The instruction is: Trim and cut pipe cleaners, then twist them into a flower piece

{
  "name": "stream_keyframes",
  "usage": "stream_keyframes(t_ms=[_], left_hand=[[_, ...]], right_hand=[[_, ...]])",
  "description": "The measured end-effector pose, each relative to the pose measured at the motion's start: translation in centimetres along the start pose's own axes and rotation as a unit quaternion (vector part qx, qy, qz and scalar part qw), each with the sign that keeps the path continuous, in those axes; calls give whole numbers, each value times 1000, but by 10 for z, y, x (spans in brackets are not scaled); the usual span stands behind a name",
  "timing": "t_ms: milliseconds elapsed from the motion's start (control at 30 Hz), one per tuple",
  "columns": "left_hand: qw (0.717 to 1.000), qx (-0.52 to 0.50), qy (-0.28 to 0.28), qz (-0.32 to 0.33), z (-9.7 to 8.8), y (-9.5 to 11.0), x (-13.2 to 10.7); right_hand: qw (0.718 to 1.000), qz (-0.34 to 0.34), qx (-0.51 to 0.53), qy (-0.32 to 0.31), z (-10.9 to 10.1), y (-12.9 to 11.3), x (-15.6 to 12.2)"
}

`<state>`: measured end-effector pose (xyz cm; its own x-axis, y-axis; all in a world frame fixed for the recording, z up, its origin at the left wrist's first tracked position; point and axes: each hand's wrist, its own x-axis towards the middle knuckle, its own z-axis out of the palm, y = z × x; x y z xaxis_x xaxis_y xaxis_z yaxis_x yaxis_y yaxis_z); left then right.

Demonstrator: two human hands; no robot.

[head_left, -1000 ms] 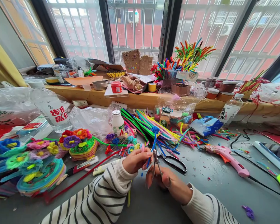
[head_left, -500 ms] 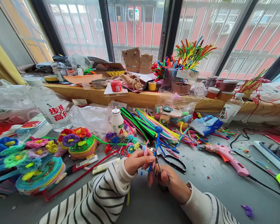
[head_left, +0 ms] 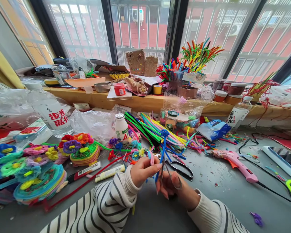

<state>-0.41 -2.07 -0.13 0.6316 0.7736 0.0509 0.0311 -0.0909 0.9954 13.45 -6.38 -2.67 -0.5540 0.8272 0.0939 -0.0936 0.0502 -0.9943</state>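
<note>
We hold a blue pipe-cleaner stem (head_left: 163,147) upright above the surface (head_left: 220,200), with small scissors (head_left: 168,171) at its lower end.

Our left hand (head_left: 145,170) has its grip closed on the lower part of the stem; the curled blue head points up and away from us. Our right hand (head_left: 178,191) has its grip closed on the small scissors, blades just beside the left fingertips; we cannot tell whether they touch the stem. Black-handled scissors (head_left: 183,171) lie on the surface just beyond both hands. A pink glue gun (head_left: 235,161) lies further right.
</note>
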Motion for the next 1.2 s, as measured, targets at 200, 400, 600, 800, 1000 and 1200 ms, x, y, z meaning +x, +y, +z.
stream_keyframes(t_ms=[200,400,600,800,1000,1200], left_hand=[[1000,6,-7,4,-2,-2,1],[1000,-13,-1,-3,-1,-1,4],[999,-34,19,-11,0,0,5],[998,-58,24,18,-3,-3,5],[995,-78,43,51,-6,-7,5],[994,-58,30,88,-7,-8,6]], right_hand=[[1000,-3,-4,-11,-2,2,0],[999,-13,-36,13,-1,2,0],[997,-25,-13,73,-3,11,0],[993,9,-34,111,-3,10,1],[995,7,-44,84,-2,4,2],[1000,11,-27,3,-2,-1,1]])
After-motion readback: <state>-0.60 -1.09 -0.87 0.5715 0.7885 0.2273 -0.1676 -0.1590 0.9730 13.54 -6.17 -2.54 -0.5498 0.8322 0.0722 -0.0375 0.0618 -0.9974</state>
